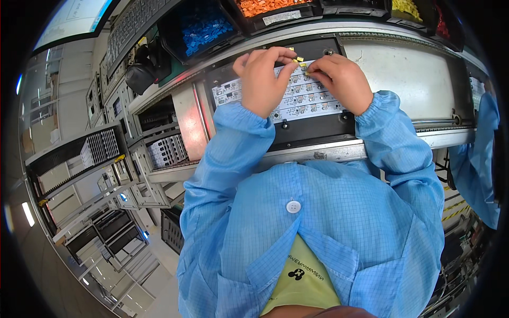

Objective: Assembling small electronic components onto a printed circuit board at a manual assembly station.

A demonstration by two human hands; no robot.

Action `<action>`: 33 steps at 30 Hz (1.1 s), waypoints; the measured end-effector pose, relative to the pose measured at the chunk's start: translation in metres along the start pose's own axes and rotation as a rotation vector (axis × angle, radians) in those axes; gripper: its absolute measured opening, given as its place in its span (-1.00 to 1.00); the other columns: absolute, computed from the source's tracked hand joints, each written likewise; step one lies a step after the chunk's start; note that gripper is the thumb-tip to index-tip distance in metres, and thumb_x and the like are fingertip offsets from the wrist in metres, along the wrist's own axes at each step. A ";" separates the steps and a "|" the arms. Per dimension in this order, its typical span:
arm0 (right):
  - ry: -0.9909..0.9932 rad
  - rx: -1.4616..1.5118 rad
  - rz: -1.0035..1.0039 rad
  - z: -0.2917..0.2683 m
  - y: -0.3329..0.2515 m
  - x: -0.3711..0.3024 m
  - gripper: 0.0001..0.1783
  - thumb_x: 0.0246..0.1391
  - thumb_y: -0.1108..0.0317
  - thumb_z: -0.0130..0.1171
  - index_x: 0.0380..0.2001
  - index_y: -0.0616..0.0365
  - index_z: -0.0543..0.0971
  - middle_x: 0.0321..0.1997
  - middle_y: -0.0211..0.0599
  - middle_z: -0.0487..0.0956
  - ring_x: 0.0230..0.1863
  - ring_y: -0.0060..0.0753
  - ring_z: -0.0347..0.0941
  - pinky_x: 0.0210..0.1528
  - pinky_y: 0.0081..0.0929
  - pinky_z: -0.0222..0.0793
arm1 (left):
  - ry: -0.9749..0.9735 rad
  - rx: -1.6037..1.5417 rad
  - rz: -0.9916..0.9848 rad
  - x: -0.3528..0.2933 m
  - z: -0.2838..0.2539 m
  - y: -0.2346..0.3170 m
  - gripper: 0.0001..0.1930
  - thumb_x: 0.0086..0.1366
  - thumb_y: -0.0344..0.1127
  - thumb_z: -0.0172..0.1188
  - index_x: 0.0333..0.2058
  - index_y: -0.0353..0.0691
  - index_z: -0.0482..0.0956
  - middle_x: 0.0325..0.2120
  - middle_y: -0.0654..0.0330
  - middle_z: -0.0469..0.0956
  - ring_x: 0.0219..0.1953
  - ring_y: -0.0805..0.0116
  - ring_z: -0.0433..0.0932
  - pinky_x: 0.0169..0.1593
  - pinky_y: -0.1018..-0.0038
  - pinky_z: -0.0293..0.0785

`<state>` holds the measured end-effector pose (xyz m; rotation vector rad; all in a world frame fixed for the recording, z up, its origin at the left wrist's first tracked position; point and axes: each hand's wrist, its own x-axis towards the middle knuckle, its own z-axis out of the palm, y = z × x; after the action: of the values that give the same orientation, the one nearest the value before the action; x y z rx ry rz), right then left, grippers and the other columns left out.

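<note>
A white circuit board panel (297,113), with rows of small dark and coppery parts, lies in a black carrier plate (318,126). Over its far edge, my left hand (263,79) has thumb and index finger closed around small yellow plastic parts (299,59). My right hand (343,79) comes in from the other side, its thumb and index fingertips pinched together low over the panel's far row. A bit of yellow shows at those fingertips, but most of what they hold is hidden. Another yellow piece (303,65) is between the two hands, close to the board.
Beyond the rail (265,37) stand bins of blue parts (207,36), orange parts (265,6) and yellow parts (407,8). A keyboard (135,29) and a black device (142,71) are at the far left. A metal plate (413,79) lies right of the carrier.
</note>
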<state>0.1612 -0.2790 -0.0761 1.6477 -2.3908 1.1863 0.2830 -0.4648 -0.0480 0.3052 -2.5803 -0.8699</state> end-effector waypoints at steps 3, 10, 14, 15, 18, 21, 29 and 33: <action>0.001 -0.062 -0.024 0.004 -0.002 0.001 -0.86 0.09 0.45 0.40 -0.25 0.13 0.71 -0.25 -0.28 0.67 -0.22 -0.09 0.61 -0.16 -0.25 0.58 | 0.020 0.019 0.001 -0.007 0.000 -0.004 -0.89 0.26 -0.23 0.43 -0.24 0.03 0.76 -0.35 0.43 0.72 -0.06 0.32 0.59 0.26 0.09 0.12; 0.013 -0.061 -0.036 0.006 -0.005 0.001 -0.87 0.09 0.45 0.40 -0.26 0.13 0.71 -0.28 -0.29 0.65 -0.22 -0.11 0.60 -0.17 -0.24 0.58 | 0.021 0.084 0.059 -0.012 -0.001 -0.004 -0.92 0.25 -0.22 0.45 -0.28 0.08 0.78 -0.32 0.43 0.73 -0.04 0.32 0.60 0.27 0.05 0.12; -0.003 -0.057 -0.040 0.004 0.000 0.000 -0.80 0.09 0.45 0.41 -0.18 0.13 0.72 -0.27 -0.28 0.64 -0.20 -0.17 0.60 -0.16 -0.27 0.57 | -0.008 0.051 0.015 -0.014 0.000 0.000 -0.92 0.23 -0.23 0.46 -0.29 0.07 0.79 -0.33 0.42 0.73 -0.03 0.34 0.59 0.28 0.04 0.10; -0.010 -0.033 -0.051 0.001 0.002 0.001 -0.76 0.11 0.46 0.41 -0.12 0.13 0.71 -0.26 -0.30 0.65 -0.19 -0.26 0.62 -0.17 -0.30 0.57 | -0.009 0.052 0.015 -0.015 0.000 0.001 -0.92 0.23 -0.23 0.46 -0.29 0.07 0.79 -0.33 0.42 0.73 -0.03 0.34 0.59 0.28 0.04 0.10; -0.054 0.412 0.356 -0.011 0.008 0.002 -0.69 0.20 0.49 0.38 0.02 0.12 0.66 -0.18 -0.40 0.66 -0.12 -0.47 0.62 -0.15 -0.37 0.53 | -0.008 0.075 0.037 -0.021 0.002 0.006 -0.95 0.21 -0.25 0.48 -0.34 0.06 0.79 -0.36 0.42 0.72 -0.05 0.35 0.60 0.29 0.02 0.08; 0.038 0.825 0.407 -0.017 0.049 -0.003 -0.69 0.39 0.56 0.18 0.16 0.23 0.57 0.12 -0.34 0.65 0.21 -0.48 0.57 0.26 -0.53 0.49 | -0.084 0.095 0.065 -0.023 0.006 0.012 -0.94 0.20 -0.24 0.50 -0.35 0.04 0.81 -0.35 0.41 0.72 -0.04 0.34 0.60 0.31 0.09 0.08; 0.036 0.993 0.701 -0.032 0.047 0.005 -0.58 0.55 0.37 0.00 0.37 0.25 0.48 0.34 -0.16 0.59 0.30 -0.42 0.57 0.37 -0.56 0.48 | -0.058 0.266 0.220 -0.022 0.014 0.017 -0.94 0.18 -0.24 0.51 -0.36 0.07 0.80 -0.43 0.42 0.68 -0.08 0.35 0.60 0.30 -0.03 0.05; 0.047 0.961 0.654 -0.028 0.051 0.000 -0.56 0.56 0.33 0.01 0.37 0.23 0.47 0.33 -0.16 0.60 0.26 -0.44 0.59 0.32 -0.58 0.51 | -0.047 0.260 0.220 -0.022 0.017 0.018 -0.93 0.19 -0.23 0.49 -0.34 0.10 0.79 -0.38 0.44 0.68 -0.08 0.35 0.58 0.30 -0.05 0.04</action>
<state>0.1090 -0.2550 -0.0856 0.7964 -2.5498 2.7412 0.2937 -0.4342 -0.0555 0.0707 -2.7078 -0.4699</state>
